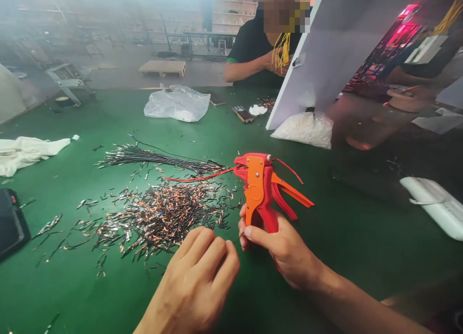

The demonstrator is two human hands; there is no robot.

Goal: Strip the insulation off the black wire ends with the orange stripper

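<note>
Right hand grasps a red and orange wire stripper above the green bench.
The fingers of this hand are closed around the lower part of the tool, with the thumb across it. The left hand is beside it, knuckles up and fingers bent inward; its fingertips are hidden, so I cannot tell if it pinches something. A red wire reaches the tool's head from the left side. Near to the hands lies a heap of short wire pieces, and behind it a bundle of black wires. Across the bench, a person holds yellow wires.
</note>
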